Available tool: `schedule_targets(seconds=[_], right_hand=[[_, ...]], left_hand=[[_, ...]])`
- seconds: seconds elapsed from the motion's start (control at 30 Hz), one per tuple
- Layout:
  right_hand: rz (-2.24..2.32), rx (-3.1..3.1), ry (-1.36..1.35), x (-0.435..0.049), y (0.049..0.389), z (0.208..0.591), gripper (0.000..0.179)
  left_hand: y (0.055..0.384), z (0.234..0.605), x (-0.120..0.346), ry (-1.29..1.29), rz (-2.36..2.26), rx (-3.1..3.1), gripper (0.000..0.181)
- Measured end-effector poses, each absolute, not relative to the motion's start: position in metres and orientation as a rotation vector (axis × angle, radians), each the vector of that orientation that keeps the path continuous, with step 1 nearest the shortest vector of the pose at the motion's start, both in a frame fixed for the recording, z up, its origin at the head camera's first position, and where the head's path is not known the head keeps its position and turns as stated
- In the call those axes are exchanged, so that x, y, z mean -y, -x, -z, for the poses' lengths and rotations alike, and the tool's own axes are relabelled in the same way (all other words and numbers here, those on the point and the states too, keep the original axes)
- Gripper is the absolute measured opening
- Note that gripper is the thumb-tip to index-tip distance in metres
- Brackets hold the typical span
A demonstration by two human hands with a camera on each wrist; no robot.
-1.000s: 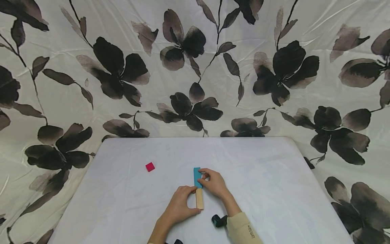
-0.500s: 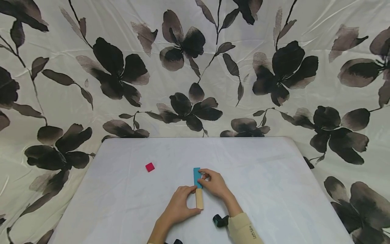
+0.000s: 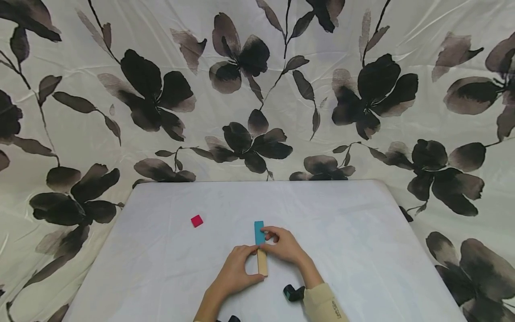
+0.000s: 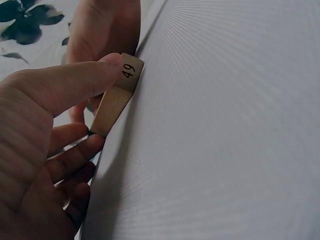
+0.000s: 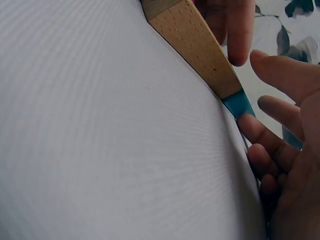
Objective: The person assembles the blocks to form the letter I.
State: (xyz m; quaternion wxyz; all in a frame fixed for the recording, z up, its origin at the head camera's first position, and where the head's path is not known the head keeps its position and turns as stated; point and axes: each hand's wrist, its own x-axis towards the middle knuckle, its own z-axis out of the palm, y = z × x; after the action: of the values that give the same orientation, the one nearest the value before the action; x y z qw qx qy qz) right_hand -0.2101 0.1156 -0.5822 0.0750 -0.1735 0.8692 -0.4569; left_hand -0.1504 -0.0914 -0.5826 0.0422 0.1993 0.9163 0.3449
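Note:
In the head view, a plain wooden block (image 3: 262, 263) and a blue block (image 3: 259, 232) lie end to end in one line on the white table (image 3: 346, 241). My left hand (image 3: 238, 270) pinches the wooden block lengthwise, thumb at its near end and forefinger by the seam with the blue one. The left wrist view shows that thumb against the end face of the wooden block (image 4: 114, 107), printed "49". From the right, my right hand (image 3: 285, 246) touches the blue block with loosely bent fingers, thumb by the seam. A fingertip meets the blue block (image 5: 239, 103) in the right wrist view.
A small red block (image 3: 196, 221) lies apart to the left, farther back on the table. Behind the table's far edge hangs a floral cloth (image 3: 249, 89). A black wrist camera (image 3: 293, 293) sits by my right sleeve (image 3: 325, 302).
My right thumb has come down from the side of the blue block to the seam, and the right forefinger has shifted slightly nearer. My left hand and the blocks look nearly the same.

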Motion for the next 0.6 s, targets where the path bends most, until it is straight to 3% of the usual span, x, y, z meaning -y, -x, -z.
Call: schedule_targets(seconds=[0.6], right_hand=[[1.305, -2.639, 0.610, -0.1186, 0.2031, 0.5831, 0.058]], left_hand=[[0.1500, 0.5813, 0.0906, -0.594, -1.070, -2.803, 0.081]])
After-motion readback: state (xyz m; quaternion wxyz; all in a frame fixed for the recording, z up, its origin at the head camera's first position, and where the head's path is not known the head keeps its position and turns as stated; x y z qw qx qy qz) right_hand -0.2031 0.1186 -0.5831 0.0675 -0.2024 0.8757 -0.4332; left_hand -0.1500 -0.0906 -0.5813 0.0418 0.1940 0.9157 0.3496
